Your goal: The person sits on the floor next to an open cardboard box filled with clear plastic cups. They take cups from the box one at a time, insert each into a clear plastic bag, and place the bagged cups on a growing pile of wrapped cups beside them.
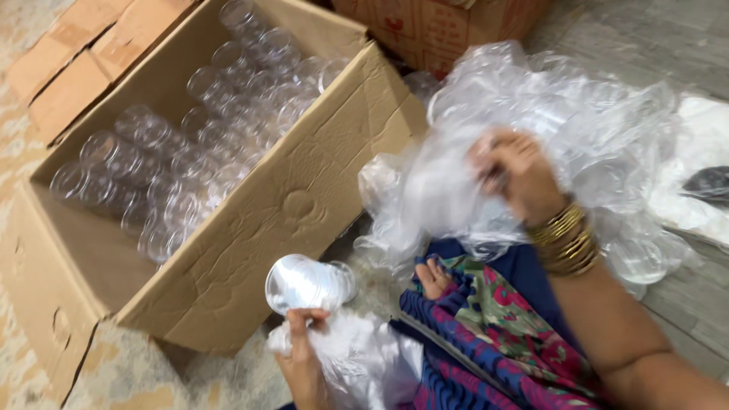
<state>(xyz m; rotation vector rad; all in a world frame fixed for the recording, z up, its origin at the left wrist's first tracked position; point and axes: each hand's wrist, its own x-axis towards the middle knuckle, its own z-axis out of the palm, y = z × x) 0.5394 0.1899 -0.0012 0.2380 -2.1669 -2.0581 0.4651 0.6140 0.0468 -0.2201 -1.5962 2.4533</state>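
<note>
Left hand (302, 357) low centre, fingers pinched closed on the rim of a clear plastic cup (307, 283); cup lying on its side, mouth toward camera, just beside the front wall of the cardboard box (304, 190). Same hand resting on a crumpled white plastic bag (357, 357) underneath.

Right hand (516, 175) up and right, buried in a big clear plastic bag (547, 114) bulging with more cups; fingers curled closed into the film, but cannot tell whether gripping film alone or a cup inside. Gold bangles (566, 239) on that wrist.

Box open, tilted, flaps out; rows of clear cups (190, 144) stacked inside, lying on their sides, mouths up toward camera. Second cardboard box (440, 26) behind, top edge of frame, partly cut off.

Patterned blue, pink and green cloth (493, 334) over the lap between both hands. Everything on the floor (137, 380). White sheet with a dark object at far right, too blurred to identify.
</note>
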